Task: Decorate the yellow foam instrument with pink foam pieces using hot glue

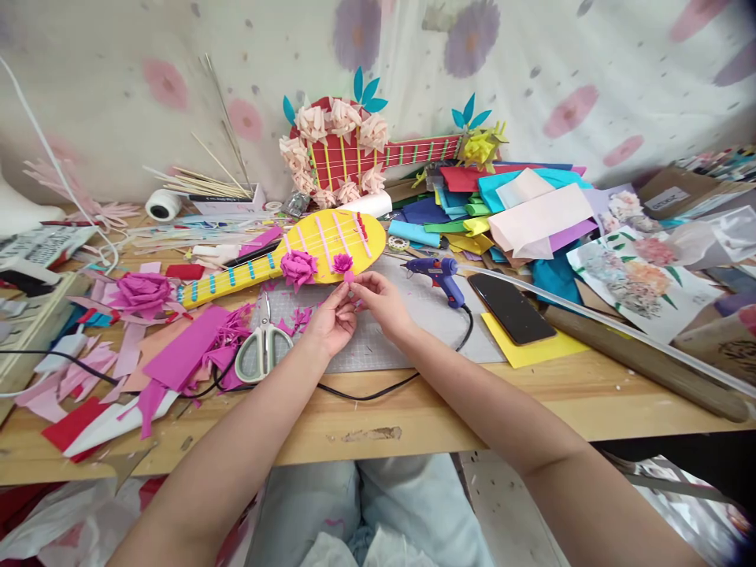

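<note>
- As seen in the head view, the left hand (334, 319) and right hand (378, 299) meet, fingertips pinched together on a small pink paper piece (349, 276); the left hand's other fingers curl loosely.
- The piece is at the lower edge of a yellow, oval-bodied, guitar-shaped model (324, 234), just below a small magenta paper flower (342, 264); contact with the model cannot be determined.
- Beneath the hands, a grey gridded cutting mat (372, 350) lies on the light wooden surface (354, 413).
- Left of the hands: open metal scissors with pale handles (268, 332).
- Right: a blue-violet glue gun (440, 276), then a black smartphone (513, 307) partly over a yellow sheet (531, 354).
</note>
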Demonstrator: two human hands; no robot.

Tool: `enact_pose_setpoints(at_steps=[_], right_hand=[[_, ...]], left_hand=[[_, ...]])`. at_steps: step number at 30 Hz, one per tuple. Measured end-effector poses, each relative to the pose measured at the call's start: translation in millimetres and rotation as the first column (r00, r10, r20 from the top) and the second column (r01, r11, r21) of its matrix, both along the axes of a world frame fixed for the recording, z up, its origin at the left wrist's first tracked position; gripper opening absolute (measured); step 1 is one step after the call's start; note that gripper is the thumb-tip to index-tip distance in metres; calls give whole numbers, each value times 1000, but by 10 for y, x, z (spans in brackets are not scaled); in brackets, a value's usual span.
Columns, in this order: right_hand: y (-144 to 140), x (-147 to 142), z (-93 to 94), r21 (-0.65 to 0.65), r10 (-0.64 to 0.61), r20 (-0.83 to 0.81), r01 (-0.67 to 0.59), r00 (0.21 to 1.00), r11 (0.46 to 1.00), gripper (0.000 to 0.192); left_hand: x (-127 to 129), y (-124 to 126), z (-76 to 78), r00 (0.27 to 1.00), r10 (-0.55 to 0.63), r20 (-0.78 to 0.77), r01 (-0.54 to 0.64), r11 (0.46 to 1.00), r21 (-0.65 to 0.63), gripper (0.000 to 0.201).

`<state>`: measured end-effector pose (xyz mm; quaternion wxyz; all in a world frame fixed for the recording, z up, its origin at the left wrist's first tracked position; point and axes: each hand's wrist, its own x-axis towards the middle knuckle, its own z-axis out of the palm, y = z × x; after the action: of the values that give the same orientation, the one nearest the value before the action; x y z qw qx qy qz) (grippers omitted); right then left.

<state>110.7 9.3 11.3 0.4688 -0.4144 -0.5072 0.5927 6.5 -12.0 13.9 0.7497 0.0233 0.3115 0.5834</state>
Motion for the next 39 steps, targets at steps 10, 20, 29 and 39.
enact_pose_setpoints(at_steps=[10, 20, 29, 39], right_hand=[[80, -98, 18, -38, -104, 12, 105, 994, 994, 26], [154, 43, 74, -236, -60, 114, 85, 992, 968, 13], [214, -90, 121, -385, -124, 70, 142, 990, 912, 14], [213, -166, 112, -416, -186, 33, 183, 982, 891, 16]], left_hand=[[-17, -2, 3, 971, 0, -239, 13, 998, 56, 9], [-202, 61, -43, 308, 492, -814, -109, 869, 483, 9], [-370, 21, 1, -350, 637, -687, 81, 751, 655, 11], [-363, 86, -126, -494, 652, -575, 257, 741, 620, 38]])
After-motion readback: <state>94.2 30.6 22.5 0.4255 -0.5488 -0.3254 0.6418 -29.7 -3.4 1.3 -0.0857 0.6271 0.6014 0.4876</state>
